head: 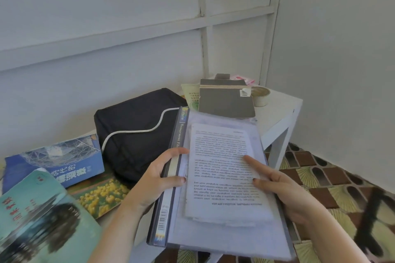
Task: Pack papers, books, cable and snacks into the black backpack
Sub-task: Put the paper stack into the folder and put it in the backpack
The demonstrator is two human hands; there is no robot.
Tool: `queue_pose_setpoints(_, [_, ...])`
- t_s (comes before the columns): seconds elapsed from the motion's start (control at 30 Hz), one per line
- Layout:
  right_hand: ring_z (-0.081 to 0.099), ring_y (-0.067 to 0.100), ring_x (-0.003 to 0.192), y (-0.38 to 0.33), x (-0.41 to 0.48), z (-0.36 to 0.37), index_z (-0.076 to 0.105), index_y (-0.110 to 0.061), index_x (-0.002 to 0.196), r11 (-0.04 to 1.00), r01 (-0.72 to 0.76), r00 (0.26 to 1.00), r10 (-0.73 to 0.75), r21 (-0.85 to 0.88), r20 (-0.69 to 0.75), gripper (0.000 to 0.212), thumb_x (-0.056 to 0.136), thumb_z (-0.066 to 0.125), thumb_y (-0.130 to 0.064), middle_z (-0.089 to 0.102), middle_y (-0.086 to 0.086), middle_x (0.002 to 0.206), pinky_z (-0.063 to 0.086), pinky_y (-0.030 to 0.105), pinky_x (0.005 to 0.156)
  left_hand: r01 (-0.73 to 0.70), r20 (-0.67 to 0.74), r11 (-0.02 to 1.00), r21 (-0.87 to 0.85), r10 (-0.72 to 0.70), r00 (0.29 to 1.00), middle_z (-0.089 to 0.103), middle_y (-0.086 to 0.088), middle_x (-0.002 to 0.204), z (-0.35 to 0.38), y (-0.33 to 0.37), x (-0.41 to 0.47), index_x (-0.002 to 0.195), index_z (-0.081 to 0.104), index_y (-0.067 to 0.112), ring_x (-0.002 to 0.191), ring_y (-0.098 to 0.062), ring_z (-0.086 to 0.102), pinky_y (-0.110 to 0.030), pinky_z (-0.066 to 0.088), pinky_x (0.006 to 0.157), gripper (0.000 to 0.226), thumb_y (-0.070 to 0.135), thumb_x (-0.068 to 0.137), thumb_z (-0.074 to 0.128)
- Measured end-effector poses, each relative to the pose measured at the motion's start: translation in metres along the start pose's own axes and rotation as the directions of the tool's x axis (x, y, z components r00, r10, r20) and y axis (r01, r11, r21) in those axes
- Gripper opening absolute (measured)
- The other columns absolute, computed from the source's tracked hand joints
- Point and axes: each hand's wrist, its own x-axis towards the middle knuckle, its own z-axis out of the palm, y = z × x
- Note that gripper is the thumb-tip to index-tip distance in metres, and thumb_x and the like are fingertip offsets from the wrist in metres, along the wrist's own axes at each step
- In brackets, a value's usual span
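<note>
Clear file (235, 239) of printed papers (220, 156), held between both hands: left hand (154, 179) grasps its spine, right hand (286, 194) grips the opposite edge, forefinger extended; backpack (132, 117) lies beyond the left hand.

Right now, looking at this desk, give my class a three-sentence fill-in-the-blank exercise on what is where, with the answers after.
1. The white cable lies across the ____ backpack.
2. The left hand and the right hand hold a folder topped with printed ____.
3. The blue book lies to the ____ of the backpack.
Missing words: black; papers; left.
</note>
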Motion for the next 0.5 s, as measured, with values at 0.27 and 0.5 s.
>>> queue_pose_setpoints(0.27, [0.068, 0.029, 0.096, 0.025, -0.023, 0.019, 0.064, -0.027, 0.116, 0.971, 0.165, 0.959, -0.117, 0.172, -0.26, 0.051, 0.082, 0.05, 0.007, 0.07, -0.002, 0.109, 0.059, 0.034, 0.07, 0.061, 0.194, 0.984, 0.17, -0.094, 0.976, 0.046, 0.022, 0.134, -0.013, -0.005, 0.024, 0.129, 0.043, 0.043, 0.124, 0.006, 0.04, -0.023, 0.032, 0.105, 0.042, 0.03, 0.091, 0.054])
queue_pose_setpoints(0.5, [0.069, 0.031, 0.091, 0.042, -0.048, 0.034, 0.064, -0.03, 0.114, 0.937, 0.283, 0.895, -0.182, 0.204, -0.407, 0.063, 0.057, 0.078, -0.009, 0.07, 0.001, 0.107, 0.059, 0.034, 0.061, -0.024, 0.111, 0.82, 0.573, -0.048, 0.993, 0.053, 0.015, 0.122, -0.047, -0.022, 0.038, 0.13, 0.042, 0.034, 0.113, -0.002, 0.048, -0.027, 0.037, 0.101, 0.048, 0.025, 0.087, 0.062])
